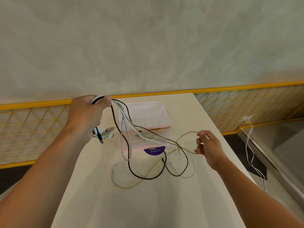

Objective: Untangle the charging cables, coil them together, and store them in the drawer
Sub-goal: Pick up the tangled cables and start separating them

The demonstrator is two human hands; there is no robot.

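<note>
Head camera shows my left hand (pixel 85 112) raised over the far left of the flat white table (pixel 148 203), fingers clenched round a bundle of black, white and pale grey charging cables (pixel 125 119). The strands leave the fist at the thumb side and fall in long loops onto the table in front of me. Several plug ends (pixel 100 136) dangle beneath the heel of that hand; I cannot count them, as they overlap and blur.

My right hand (pixel 209 145) is lower and to the right, just above the table edge. Its curled fingertips pinch a loop of one pale grey cable (pixel 187 134), which runs from the index fingertip round to the lower fingers. A black cable (pixel 148 177) lies in wide curves on the table between the two hands, crossing the pale ones; I cannot follow which strand is which where they cross.

A translucent pink plastic drawer box (pixel 148 112) stands at the far middle of the table, beneath the hanging strands. Its drawer (pixel 131 145) appears pulled out towards me, with a round purple sticker (pixel 154 151) on the front. Through the cloudy wall I see dark and pale shapes, too dim to name.

Off the table to the right, thin white cords (pixel 251 158) hang down to the floor.
</note>
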